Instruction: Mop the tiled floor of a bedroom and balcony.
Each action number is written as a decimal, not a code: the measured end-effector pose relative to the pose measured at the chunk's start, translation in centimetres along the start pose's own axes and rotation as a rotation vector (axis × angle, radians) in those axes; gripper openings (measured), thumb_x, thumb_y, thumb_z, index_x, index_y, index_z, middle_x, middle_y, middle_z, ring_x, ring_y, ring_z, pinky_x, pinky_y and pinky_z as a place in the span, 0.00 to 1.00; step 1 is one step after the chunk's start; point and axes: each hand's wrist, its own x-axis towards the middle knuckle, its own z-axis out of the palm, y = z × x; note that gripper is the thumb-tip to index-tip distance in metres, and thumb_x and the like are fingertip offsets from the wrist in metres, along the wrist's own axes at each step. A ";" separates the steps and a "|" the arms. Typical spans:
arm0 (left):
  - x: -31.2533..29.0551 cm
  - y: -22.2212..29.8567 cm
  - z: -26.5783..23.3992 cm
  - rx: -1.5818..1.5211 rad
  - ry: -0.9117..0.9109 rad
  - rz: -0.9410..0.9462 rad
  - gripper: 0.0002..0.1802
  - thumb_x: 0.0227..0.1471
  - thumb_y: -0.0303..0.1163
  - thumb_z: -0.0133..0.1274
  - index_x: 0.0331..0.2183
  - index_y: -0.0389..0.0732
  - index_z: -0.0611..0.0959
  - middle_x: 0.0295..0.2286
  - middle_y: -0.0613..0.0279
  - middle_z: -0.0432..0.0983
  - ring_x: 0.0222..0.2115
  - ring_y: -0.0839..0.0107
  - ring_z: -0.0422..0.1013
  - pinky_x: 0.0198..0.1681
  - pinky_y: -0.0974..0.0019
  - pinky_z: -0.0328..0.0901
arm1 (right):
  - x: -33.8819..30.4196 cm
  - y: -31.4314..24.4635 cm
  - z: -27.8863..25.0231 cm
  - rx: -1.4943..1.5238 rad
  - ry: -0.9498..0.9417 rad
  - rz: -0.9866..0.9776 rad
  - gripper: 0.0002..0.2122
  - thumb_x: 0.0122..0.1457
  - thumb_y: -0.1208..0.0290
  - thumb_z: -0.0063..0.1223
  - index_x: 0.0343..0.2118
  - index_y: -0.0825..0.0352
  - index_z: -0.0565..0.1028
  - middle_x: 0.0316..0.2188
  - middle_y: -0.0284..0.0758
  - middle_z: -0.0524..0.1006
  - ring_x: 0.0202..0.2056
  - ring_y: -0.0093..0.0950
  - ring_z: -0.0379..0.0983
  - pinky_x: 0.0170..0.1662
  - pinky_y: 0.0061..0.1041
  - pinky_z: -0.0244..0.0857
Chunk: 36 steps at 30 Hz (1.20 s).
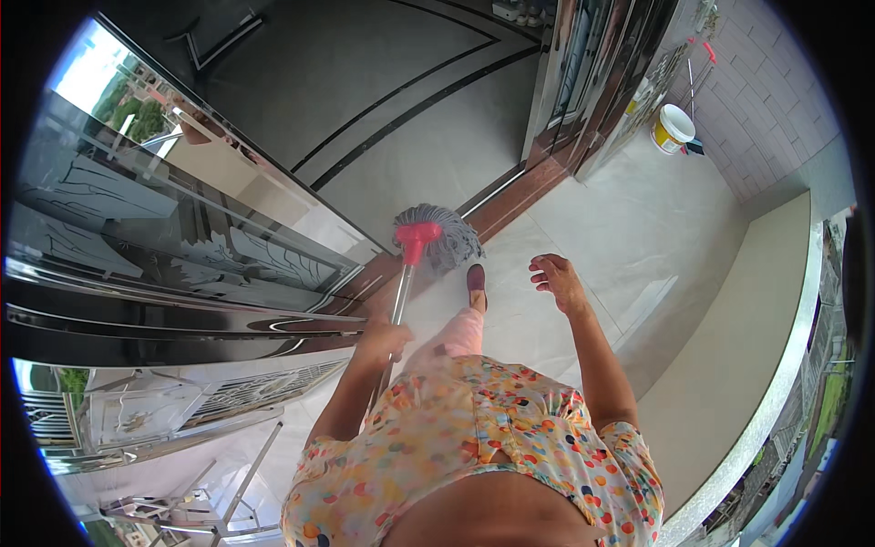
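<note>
My left hand (383, 341) is wrapped round the silver handle of a mop (401, 292), low on the left in front of my body. The mop's red head clamp (418, 239) and its grey string head (453, 239) are at the far end, by the brown door sill (524, 205). Whether the strings touch the floor I cannot tell. Off to the right, my right hand (558, 278) is raised with nothing in it, its fingers loosely curled and apart. My foot in a dark red shoe (477, 284) stands just below the mop head.
Beyond the sill lies a grey floor with black stripes (410, 137). A glass door panel (182, 210) stands at left. A white and yellow bucket (673, 128) is at the far right by a tiled wall (775, 100). A low curved wall (747, 337) runs along the right. Metal racks (214, 510) stand at lower left.
</note>
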 end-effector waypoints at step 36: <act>-6.6 -8.3 2.7 -0.379 0.506 -0.044 0.04 0.30 0.23 0.50 0.12 0.35 0.71 0.07 0.66 0.58 0.05 0.78 0.54 0.07 0.75 0.50 | 15.8 9.9 -11.4 -0.671 -0.064 -0.119 0.07 0.45 0.68 0.41 0.18 0.66 0.66 0.12 0.29 0.64 0.09 0.18 0.58 0.09 0.17 0.52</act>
